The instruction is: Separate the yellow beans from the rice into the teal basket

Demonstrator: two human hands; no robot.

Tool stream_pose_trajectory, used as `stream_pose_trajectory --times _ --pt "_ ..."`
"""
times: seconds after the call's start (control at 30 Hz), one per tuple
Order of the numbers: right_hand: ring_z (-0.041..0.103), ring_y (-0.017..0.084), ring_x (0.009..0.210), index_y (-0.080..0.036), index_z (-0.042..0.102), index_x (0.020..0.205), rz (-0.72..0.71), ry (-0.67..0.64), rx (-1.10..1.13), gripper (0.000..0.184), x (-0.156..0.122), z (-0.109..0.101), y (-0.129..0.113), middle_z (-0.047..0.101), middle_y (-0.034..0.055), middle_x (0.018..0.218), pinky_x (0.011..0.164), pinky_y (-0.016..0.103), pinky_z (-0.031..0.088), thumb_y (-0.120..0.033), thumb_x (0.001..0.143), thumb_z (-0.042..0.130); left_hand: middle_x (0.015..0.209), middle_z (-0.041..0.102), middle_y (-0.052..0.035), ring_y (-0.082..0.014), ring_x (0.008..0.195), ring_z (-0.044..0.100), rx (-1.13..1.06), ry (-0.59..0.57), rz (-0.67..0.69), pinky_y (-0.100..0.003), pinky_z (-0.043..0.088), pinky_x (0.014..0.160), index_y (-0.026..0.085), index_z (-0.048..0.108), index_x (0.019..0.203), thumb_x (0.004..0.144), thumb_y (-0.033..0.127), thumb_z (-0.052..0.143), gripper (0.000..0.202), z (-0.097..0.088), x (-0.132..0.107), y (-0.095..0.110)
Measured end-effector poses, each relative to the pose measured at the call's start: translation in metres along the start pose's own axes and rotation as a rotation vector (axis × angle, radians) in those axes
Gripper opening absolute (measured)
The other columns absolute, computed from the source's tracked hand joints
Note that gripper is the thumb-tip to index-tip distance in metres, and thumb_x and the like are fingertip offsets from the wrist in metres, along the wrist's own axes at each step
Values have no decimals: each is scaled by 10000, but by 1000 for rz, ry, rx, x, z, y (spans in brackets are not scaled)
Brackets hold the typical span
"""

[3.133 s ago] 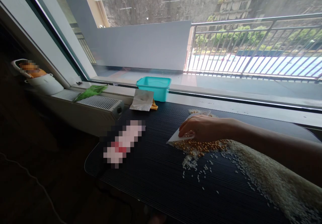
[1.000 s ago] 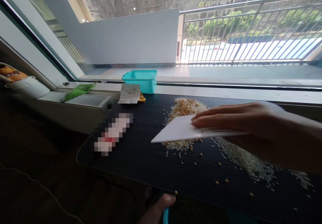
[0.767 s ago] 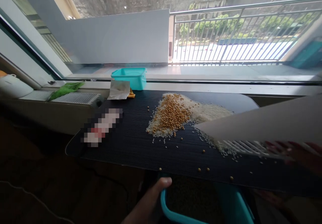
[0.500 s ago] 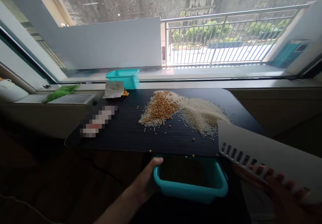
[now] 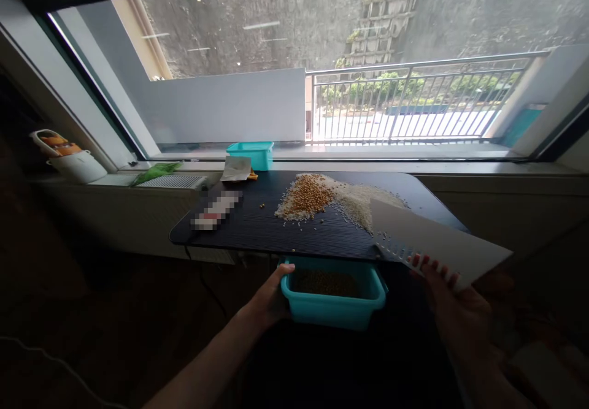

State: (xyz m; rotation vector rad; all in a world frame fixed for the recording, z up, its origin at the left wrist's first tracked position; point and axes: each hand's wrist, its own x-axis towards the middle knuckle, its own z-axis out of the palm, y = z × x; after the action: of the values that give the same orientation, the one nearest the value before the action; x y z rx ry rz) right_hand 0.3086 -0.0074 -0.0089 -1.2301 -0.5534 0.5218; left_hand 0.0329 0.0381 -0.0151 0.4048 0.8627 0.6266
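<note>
My left hand (image 5: 270, 298) grips the left rim of a teal tub (image 5: 334, 295) that holds dark grains, held just below the near edge of the black table (image 5: 257, 231). My right hand (image 5: 453, 308) holds a white slotted board (image 5: 437, 243) from underneath, tilted over the table's near right corner. On the table lie a heap of yellow beans (image 5: 309, 193) and a heap of white rice (image 5: 363, 200), side by side and touching.
A second teal tub (image 5: 251, 153) stands on the window sill, with a pale bag (image 5: 235, 168) leaning before it. A green cloth (image 5: 154, 172) lies on the radiator at the left. A white appliance (image 5: 76, 164) sits far left. A blurred item (image 5: 215, 211) lies on the table.
The view has pulled back from the table. My right hand left the grain heaps and drew the white board to the near right. My left hand brought the teal tub under the table edge.
</note>
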Motion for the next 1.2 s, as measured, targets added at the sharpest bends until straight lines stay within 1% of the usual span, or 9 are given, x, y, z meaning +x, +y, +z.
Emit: stream_pose_trajectory --times 0.2,0.33,0.43,0.53,0.63,0.77,0.93,1.03,1.2 --pt "670 171 746 -151 687 732 218 66 68 313 -17 -4 -2 712 21 760 610 170 554 -309 494 813 840 670 -83 -242 814 619 48 -97 -47 -341 465 705 141 583 1025 716 491 494 475 22 27 -9" --pt "670 168 745 -166 692 733 183 -17 120 321 -14 -3 -11 712 14 768 646 201 559 -306 475 824 839 670 -77 -244 800 623 60 -77 -42 -351 467 704 148 575 1041 712 494 505 482 21 26 -9" --pt "671 192 761 -171 700 727 144 -198 131 297 -15 17 -16 713 26 768 718 288 563 -346 512 808 859 673 -67 -239 808 628 26 -34 -20 -345 468 710 167 553 1081 721 490 510 485 3 9 -3" --pt "667 230 797 -175 710 746 149 -410 116 286 -24 50 -19 715 44 785 764 371 552 -376 556 783 880 675 -75 -242 812 634 -31 29 27 -345 468 719 163 529 1118 727 496 507 514 -24 -13 8" --pt "665 248 811 -174 713 757 138 -506 112 314 -33 82 -18 714 51 813 771 406 546 -407 555 774 890 677 -87 -240 813 640 -58 64 111 -328 467 731 141 522 1131 730 443 540 503 -52 -32 22" --pt "665 228 804 -182 708 752 118 -458 132 314 -39 102 -13 710 29 803 785 404 544 -407 544 779 865 681 -88 -245 767 648 -45 162 152 -332 481 685 138 524 1118 726 443 556 498 -86 -55 40" --pt "666 172 805 -191 693 702 98 -328 124 265 -50 95 -10 701 -8 790 855 320 518 -384 545 785 845 676 -82 -236 711 649 -42 224 142 -356 493 681 141 514 1106 727 419 564 473 -116 -82 64" --pt "667 174 823 -190 687 698 95 -287 120 255 -59 90 -2 699 -17 798 879 319 509 -374 551 784 840 669 -71 -237 698 646 0 237 139 -383 497 682 154 497 1107 727 429 565 474 -123 -90 74" --pt "668 243 829 -168 687 702 83 -322 117 264 -72 96 17 709 22 800 806 385 551 -373 561 774 836 661 -56 -236 685 642 29 198 148 -384 500 661 175 487 1104 738 434 552 454 -122 -92 77"
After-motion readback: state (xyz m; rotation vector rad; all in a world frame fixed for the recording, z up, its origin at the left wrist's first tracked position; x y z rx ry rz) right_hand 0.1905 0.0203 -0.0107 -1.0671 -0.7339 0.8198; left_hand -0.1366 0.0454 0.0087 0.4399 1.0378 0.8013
